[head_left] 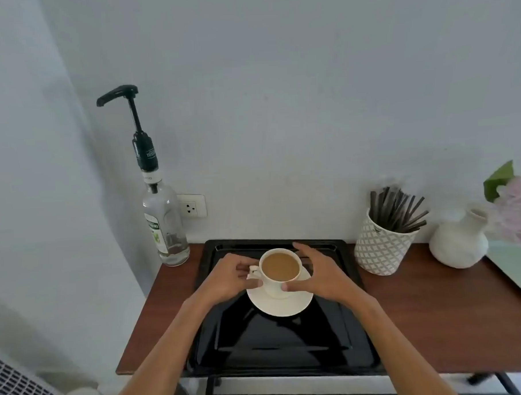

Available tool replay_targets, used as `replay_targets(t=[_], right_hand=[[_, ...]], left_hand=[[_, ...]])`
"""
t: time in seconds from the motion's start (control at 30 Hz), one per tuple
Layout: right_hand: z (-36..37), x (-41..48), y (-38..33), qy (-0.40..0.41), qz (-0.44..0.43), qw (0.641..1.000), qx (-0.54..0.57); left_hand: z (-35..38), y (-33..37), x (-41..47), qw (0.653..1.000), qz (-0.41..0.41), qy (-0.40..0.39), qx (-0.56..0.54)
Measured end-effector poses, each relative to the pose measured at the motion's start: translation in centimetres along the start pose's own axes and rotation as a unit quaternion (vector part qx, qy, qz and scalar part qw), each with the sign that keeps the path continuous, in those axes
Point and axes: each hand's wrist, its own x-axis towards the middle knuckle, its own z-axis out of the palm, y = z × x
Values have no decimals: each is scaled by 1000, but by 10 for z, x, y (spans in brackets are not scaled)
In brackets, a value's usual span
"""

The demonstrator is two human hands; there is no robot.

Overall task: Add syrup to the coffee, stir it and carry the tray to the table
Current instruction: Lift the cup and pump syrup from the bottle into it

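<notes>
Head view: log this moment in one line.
left hand: pinches cup handle | right hand: thumb on cup | cup: on saucer, on tray | syrup bottle: untouched

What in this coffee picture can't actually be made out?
Head view: syrup bottle label, too blurred to read.
Handle of the cup, mostly covered by the left hand.
Whether fingers of the right hand touch the cup: the cup hides it.
The flowers, cut by the right edge.
Lower ends of the stir sticks, inside the holder.
</notes>
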Motion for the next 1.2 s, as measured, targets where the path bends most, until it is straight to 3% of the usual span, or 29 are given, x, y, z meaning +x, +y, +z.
replay_targets(t=[0.6,1.2], right_hand=[[17,21,38,-18,-70,993,90],[16,31,-15,-7,-120,989,81]], left_hand=[[20,-25,2,982,9,112,-154],[-6,-12,-18,955,44,168,-241]])
